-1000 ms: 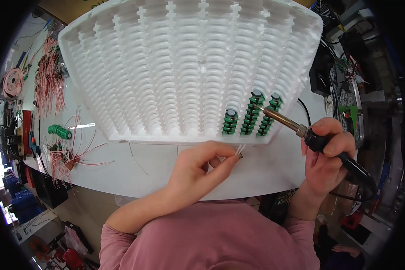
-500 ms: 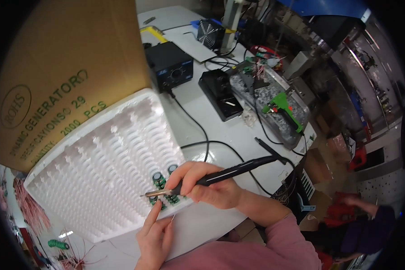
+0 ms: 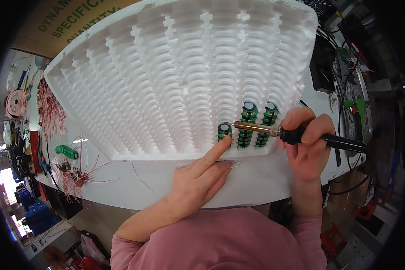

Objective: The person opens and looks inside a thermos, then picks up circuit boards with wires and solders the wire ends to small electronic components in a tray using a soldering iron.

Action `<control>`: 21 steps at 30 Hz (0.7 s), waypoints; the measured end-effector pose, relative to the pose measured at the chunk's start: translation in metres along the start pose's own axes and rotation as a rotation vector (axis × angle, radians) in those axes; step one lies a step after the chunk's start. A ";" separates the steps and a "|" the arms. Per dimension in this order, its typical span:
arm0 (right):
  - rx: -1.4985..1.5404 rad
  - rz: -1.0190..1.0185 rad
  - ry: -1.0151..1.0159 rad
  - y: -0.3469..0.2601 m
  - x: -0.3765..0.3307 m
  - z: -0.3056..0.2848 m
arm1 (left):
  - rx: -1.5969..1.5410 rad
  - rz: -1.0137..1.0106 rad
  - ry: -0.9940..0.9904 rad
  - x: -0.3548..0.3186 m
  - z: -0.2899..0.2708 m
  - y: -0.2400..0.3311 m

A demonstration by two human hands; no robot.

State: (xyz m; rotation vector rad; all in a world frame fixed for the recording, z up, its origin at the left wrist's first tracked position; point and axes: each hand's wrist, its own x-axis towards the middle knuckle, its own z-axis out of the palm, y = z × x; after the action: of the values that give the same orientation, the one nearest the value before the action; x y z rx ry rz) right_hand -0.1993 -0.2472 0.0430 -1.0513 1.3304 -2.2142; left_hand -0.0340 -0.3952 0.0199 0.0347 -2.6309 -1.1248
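Note:
My right hand (image 3: 308,139) is closed around the black handle of a soldering iron (image 3: 256,128). The iron's tip reaches left to the top edge of a round green circuit part with a silver-grey disc (image 3: 225,129); contact is hard to tell. My left hand (image 3: 198,182) stretches its index finger to that same part, touching its near side. Its other fingers are curled, with thin pale wire (image 3: 235,165) poking out beside them. The part sits in a groove of a white foam tray (image 3: 184,90). To its right, two rows of similar green parts (image 3: 246,126) stand in neighbouring grooves.
Behind the tray stands a cardboard box (image 3: 76,18). Left on the white table lie bundles of pink wires (image 3: 51,110), a green coil-like stack (image 3: 66,151) and a pink fan (image 3: 16,103). At right are a black device (image 3: 323,67) and a green tool (image 3: 359,112).
The view has swung, so the tray fills the middle and more of the left side shows. My right hand still holds the iron, and my left index finger stays at the green parts.

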 end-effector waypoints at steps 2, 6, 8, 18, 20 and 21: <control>-0.008 -0.002 0.008 0.001 -0.002 0.003 | 0.005 -0.009 -0.005 -0.005 0.000 0.000; -0.038 -0.001 0.020 -0.002 -0.005 0.004 | 0.004 0.016 0.020 -0.007 0.002 -0.001; -0.038 0.003 0.029 -0.003 -0.008 0.004 | 0.005 0.015 0.020 -0.009 0.002 0.000; 0.054 0.045 0.046 -0.001 -0.001 0.002 | -0.364 -0.156 0.009 -0.007 -0.011 0.005; 0.094 0.046 0.107 -0.007 -0.005 0.002 | -0.572 -0.330 -0.088 -0.008 -0.015 0.011; 0.117 0.087 0.086 -0.003 -0.005 0.002 | -0.717 -0.503 -0.079 -0.013 -0.017 0.015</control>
State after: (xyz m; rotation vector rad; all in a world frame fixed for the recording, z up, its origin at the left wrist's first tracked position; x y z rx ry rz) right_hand -0.1937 -0.2437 0.0445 -0.8496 1.2395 -2.2651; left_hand -0.0159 -0.3952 0.0392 0.5309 -2.1696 -2.2058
